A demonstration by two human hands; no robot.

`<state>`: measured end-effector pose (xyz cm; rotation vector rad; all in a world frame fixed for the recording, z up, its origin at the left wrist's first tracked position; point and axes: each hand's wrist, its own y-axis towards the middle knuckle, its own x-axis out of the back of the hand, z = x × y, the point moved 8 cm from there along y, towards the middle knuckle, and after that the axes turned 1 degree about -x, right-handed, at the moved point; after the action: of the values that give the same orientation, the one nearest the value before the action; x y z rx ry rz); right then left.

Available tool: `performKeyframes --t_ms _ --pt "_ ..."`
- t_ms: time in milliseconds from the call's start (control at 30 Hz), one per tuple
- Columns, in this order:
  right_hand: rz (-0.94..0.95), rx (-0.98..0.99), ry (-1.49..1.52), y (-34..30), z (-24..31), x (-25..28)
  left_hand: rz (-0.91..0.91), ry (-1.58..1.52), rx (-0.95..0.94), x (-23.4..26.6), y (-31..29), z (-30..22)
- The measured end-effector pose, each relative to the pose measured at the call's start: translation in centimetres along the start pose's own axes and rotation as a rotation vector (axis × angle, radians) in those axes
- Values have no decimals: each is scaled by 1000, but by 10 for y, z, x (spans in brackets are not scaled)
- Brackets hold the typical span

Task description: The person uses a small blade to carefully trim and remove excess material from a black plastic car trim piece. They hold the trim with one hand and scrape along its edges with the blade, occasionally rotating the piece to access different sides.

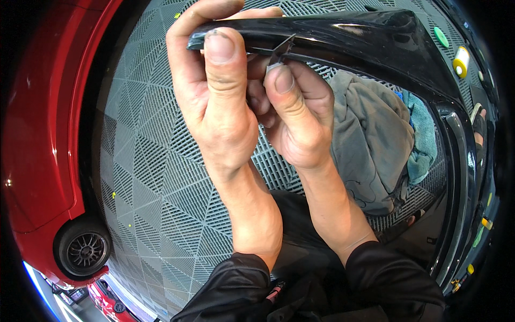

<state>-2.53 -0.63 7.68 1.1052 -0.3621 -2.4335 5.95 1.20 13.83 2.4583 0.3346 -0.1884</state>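
Observation:
A glossy black car trim panel (343, 33) stretches from the upper middle to the right, where it widens and bends downward. My left hand (220, 91) is wrapped round its narrow left end, thumb on the near face and fingers behind. My right hand (300, 102) pinches a small pointed knife blade (281, 49) between thumb and fingers. The blade's tip points up and to the right, lying against the panel's lower edge. What the blade is fixed to is hidden inside my right hand.
A red car (48, 134) with a dark wheel (83, 249) stands at the left. Grey patterned tiles (161, 177) cover the floor. A grey cloth (370, 139) and a teal towel (424, 139) lie at right. Beyond the panel are a yellow-and-white cylinder (461, 61) and a green oval object (441, 37).

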Motion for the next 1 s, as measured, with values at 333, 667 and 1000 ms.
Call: performKeyframes --t_ms 333,667,1000 --pt "-16 -14 6 -1 3 -1 48 -25 -5 -9 -1 -10" --pt "-34 -9 20 -1 3 1 -45 116 -40 1 2 1" --pt "-18 -18 19 -1 4 4 -27 -77 -72 -4 3 0"
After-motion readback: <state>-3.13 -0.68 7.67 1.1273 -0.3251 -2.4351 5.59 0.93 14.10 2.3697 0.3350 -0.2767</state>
